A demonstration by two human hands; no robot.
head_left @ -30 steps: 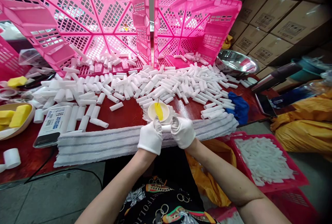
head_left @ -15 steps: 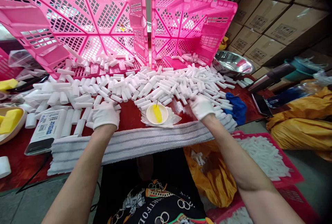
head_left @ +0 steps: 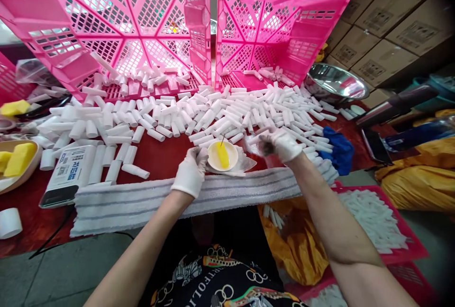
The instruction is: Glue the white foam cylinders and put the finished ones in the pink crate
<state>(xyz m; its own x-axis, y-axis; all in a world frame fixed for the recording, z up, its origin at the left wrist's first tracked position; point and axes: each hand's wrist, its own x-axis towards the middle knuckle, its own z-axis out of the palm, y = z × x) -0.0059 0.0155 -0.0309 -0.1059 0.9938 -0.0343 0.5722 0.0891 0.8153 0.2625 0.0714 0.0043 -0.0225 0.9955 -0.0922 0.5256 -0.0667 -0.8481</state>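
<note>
Many short white plastic tubes (head_left: 227, 112) lie spread over the red table. A small white dish holding a yellow sponge (head_left: 222, 155) sits on clear plastic at the table's near edge, just behind a white striped towel (head_left: 142, 198). My left hand (head_left: 190, 174), in a white glove, is curled shut right beside the dish's left side; what it holds is hidden. My gloved right hand (head_left: 282, 145) is blurred to the right of the dish and pinches a white tube (head_left: 255, 138) that points left.
Two pink crates (head_left: 124, 37) (head_left: 277, 22) stand tipped up behind the tubes. A steel bowl (head_left: 336, 82) and blue cloth (head_left: 339, 148) are at right. A pink tray of tubes (head_left: 373, 221) sits low right. Yellow sponges (head_left: 17, 158) and a white box (head_left: 69, 172) are at left.
Both hands left the dish and reached out into the tubes on either side. They have now come back toward the dish, the right one carrying a tube.
</note>
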